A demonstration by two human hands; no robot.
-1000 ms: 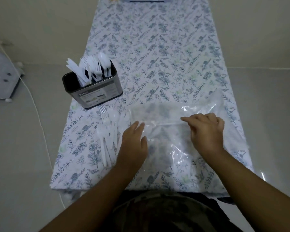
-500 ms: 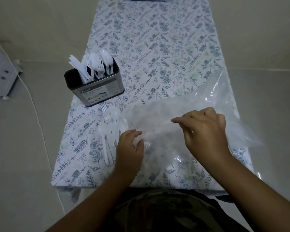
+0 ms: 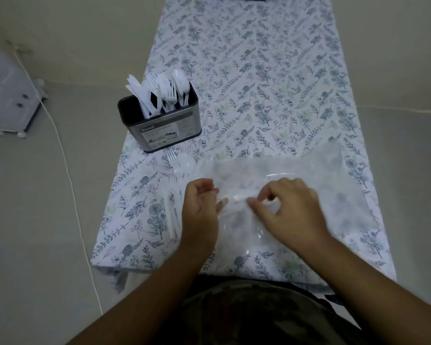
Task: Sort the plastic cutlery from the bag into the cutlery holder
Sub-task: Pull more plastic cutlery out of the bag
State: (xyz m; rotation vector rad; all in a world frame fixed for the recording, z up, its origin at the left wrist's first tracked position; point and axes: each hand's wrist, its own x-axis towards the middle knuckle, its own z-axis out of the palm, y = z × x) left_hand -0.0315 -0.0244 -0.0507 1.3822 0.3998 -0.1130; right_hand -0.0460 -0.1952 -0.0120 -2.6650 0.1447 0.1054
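Note:
A clear plastic bag [image 3: 309, 185] lies flat on the near part of the floral tablecloth [image 3: 259, 83]. My left hand [image 3: 199, 212] pinches the bag's left edge, and my right hand [image 3: 291, 207] pinches a fold of it just beside. To the left of my left hand lie several loose white plastic forks and spoons [image 3: 178, 168], partly hidden by the hand. The dark metal cutlery holder [image 3: 159, 128] stands at the table's left edge, holding white knives, forks and spoons upright.
The table is narrow, with its near edge just in front of my body. On the floor at the left are a white cable [image 3: 67, 165] and a grey unit on small wheels [image 3: 8, 95]. A dark object lies at the table's far end.
The bag's raised right side has come down flat on the table. My right hand has moved left toward my left hand, and both now pinch the bag close together.

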